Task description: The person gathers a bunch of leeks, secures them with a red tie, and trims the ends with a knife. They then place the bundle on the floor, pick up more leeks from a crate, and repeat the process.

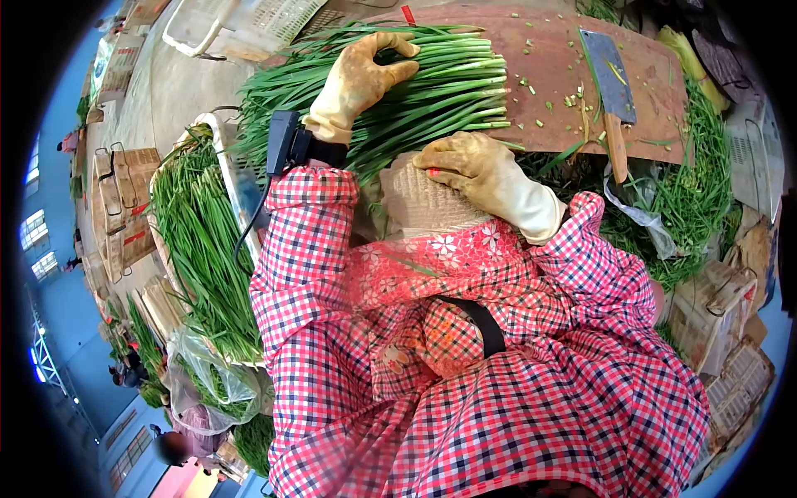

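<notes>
My left hand [364, 79], in a dirty yellow rubber glove, rests on a thick bundle of long green chives [432, 95] lying across a reddish-brown cutting board [548, 75], fingers curled over the stalks. A black device is strapped at that wrist. My right hand [477, 170], gloved too, lies at the board's near edge, its fingers bent over a beige woven thing [419, 203] in front of my body. My sleeves are red-and-white check.
A cleaver [608, 79] with a wooden handle lies on the board at the right among cut green bits. A basket full of chives [199, 241] stands at my left. More chives [689, 191] and a plastic bag [643, 220] lie at the right. Crates surround the spot.
</notes>
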